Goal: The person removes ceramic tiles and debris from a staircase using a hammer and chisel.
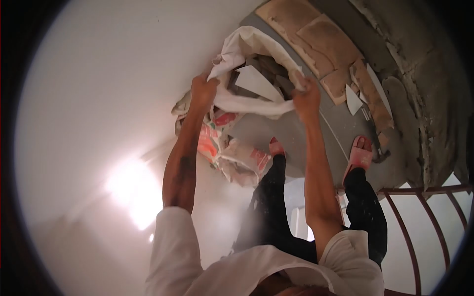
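Observation:
A white woven sack [254,106] hangs with its mouth spread between my two hands. My left hand [204,91] is closed on the left side of its rim, close to the wall. On the opposite side, my right hand [306,97] grips the rim with fingers wrapped round it. Through the mouth a large white broken piece [257,83] shows, with darker pieces around it that I cannot make out. The bottom of the sack is hidden.
Crumpled printed bags [242,155] lie against the white wall [98,98]. Brown flat sheets [328,42], a white shard [353,100] and a hammer [380,157] lie to the right. Beyond my slippered feet [361,154] runs a brown metal railing [429,212].

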Motion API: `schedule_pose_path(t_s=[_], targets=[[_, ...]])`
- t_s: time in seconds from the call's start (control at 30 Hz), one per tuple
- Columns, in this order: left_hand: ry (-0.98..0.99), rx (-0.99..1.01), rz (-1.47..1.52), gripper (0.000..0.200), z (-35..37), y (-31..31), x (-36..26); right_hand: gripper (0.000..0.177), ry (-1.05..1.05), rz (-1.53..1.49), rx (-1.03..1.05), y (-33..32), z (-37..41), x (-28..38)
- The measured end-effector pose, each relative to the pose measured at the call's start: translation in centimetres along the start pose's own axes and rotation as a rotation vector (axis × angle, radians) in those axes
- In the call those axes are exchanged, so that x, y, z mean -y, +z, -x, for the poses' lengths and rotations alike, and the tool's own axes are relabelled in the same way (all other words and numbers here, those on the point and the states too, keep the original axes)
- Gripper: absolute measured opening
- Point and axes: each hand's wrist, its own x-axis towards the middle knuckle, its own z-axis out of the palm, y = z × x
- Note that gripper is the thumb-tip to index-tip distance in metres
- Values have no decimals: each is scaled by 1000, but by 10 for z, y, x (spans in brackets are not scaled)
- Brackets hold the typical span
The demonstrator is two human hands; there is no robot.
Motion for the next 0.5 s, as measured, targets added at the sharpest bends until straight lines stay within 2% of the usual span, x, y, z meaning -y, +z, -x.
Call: schedule_pose_path(t_s=[0.03, 0.07, 0.13, 0.17, 0.27, 0.33, 0.43, 0.5], targets=[[57, -20, -35, 34, 5, -2, -3, 54, 36, -22, 9, -4, -2, 6], [88, -39, -71, 34, 17, -5, 5, 51, -15, -10, 1, -4, 9, 7], [34, -197, -69, 34, 49, -17, 17, 47, -113, 13, 5, 2, 35, 22], [23, -273, -72, 35, 53, -23, 16, 45, -97, -15, -9, 7, 37, 23], [68, -111, -364, 37, 29, -25, 84, 42, -31, -41, -14, 4, 43, 15], [58, -80, -380, 40, 20, -24, 82, 44, 32, 10, 68, -2, 46, -6], [43, -104, -292, 42, 20, 1, 71, 43, -182, 465, -110, 1, 44, -2], [53, -128, -245, 43, 29, 6, 83, 46, -163, 607, -228, 8, 27, 29]])
